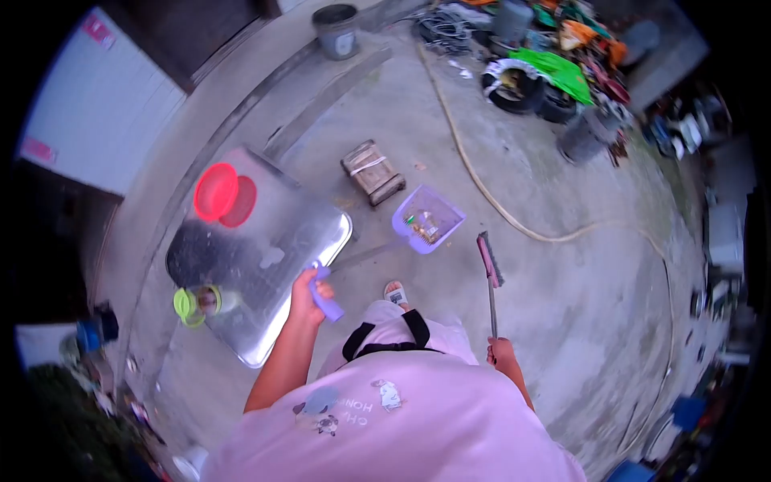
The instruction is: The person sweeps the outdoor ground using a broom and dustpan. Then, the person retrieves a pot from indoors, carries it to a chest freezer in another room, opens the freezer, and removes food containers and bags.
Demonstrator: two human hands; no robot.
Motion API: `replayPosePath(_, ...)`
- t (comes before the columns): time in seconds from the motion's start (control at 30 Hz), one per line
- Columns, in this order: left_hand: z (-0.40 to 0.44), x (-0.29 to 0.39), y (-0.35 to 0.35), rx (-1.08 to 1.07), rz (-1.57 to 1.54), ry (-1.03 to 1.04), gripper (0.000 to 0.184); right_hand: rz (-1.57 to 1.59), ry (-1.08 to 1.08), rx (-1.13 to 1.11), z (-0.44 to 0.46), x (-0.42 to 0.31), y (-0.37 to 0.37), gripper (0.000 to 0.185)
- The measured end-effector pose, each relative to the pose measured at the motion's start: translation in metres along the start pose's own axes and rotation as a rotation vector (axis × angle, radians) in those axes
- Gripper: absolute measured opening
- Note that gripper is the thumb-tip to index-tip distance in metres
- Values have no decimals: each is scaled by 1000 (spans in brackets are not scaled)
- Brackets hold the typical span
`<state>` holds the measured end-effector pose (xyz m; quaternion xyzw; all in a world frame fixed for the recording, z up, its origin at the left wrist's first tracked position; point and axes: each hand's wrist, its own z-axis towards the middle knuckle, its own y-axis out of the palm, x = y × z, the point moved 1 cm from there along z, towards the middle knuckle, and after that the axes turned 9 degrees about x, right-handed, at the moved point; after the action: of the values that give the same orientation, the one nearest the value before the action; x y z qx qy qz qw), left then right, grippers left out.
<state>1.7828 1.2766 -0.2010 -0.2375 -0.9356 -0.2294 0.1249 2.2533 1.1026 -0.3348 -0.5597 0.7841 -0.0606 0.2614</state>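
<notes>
My left hand [307, 296] is closed round the purple handle [326, 303] of a long-handled dustpan. The purple pan [428, 218] is near the floor ahead of me, with small litter and a bit of green inside. On the right, my right hand [500, 351] grips the grey stick of a brush [489, 261] with a pink head and dark bristles. The brush head is to the right of the pan, apart from it.
A low metal-edged table [259, 257] at left bears a red basin [217, 193] and a green-lidded jar [189, 306]. Beyond the pan is a wooden stool [373, 173]. A hose [470, 165] crosses the concrete; a bucket [336, 32] and piled clutter [554, 72] stand farther back.
</notes>
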Motion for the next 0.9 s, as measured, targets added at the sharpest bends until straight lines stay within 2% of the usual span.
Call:
replayPosePath(0.17,5,8,61,25,21,36,13,-68,105,-47,24,-83,0,14)
replayPosePath(0.27,11,11,82,22,-27,69,13,-195,76,-64,52,-128,10,13)
replayPosePath(0.33,21,16,92,12,-94,24,13,-312,33,-60,66,-160,11,15)
replayPosePath(0.37,21,22,99,-26,-154,-21,13,-419,-121,-168,78,-186,11,16)
replayPosePath(0.47,1,37,134,53,-207,55,14,-449,-55,-108,106,-269,40,21)
replayPosePath(0.57,-10,45,154,50,-303,107,12,-660,-251,-363,152,-339,50,22)
replayPosePath(0.63,-19,48,158,9,-418,120,12,-490,40,-136,168,-372,65,23)
replayPosePath(0.7,-26,47,175,13,-453,160,12,-666,-123,-153,177,-418,74,23)
replayPosePath(0.9,-36,45,197,44,-590,324,12,-676,-300,-212,169,-495,111,18)
